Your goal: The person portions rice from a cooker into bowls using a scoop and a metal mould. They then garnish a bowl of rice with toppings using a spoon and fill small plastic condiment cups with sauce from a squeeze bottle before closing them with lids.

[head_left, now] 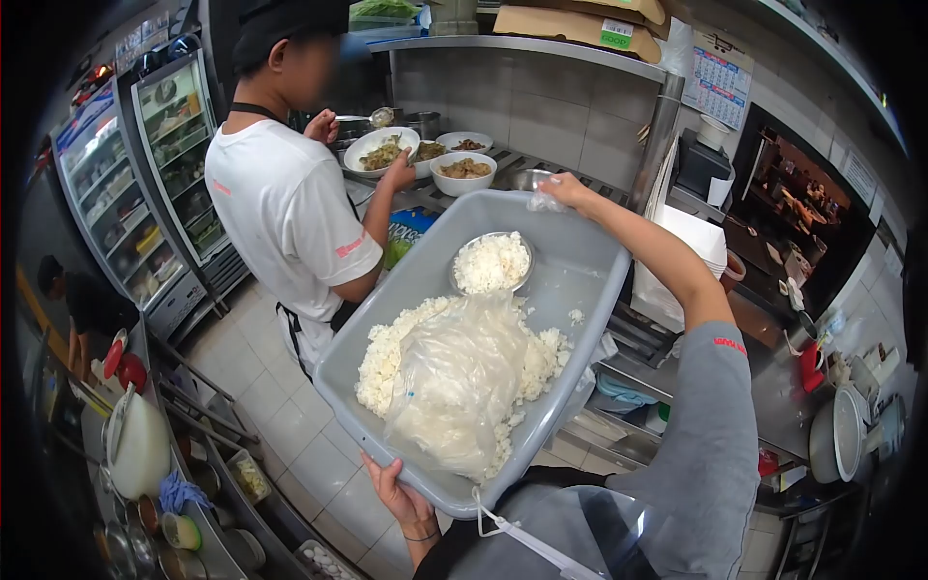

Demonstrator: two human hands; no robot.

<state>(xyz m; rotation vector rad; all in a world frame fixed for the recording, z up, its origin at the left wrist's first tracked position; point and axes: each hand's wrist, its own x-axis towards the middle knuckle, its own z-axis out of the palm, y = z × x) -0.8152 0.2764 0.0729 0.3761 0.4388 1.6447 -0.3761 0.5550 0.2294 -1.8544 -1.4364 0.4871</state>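
A large grey plastic tub (594,280) is held tilted in front of me. My left hand (398,495) grips its near left corner, thumb up against the outer wall. At the far rim, my right hand (568,193) is closed on the edge, with a bit of crumpled clear plastic (547,202) at its fingers. Cooked white rice (382,372) fills the tub's lower part, partly covered by a clear plastic bag (454,377); what is under the bag is hard to make out. A round metal bowl heaped with rice (491,264) sits inside near the far end.
At left, a co-worker in a white shirt (280,193) holds a white bowl of food (380,152) and a spoon. More bowls (462,176) stand on the counter beyond the tub. Glass-door fridges (126,203), a pot-laden shelf (222,483) and a steel counter (773,387) surround me.
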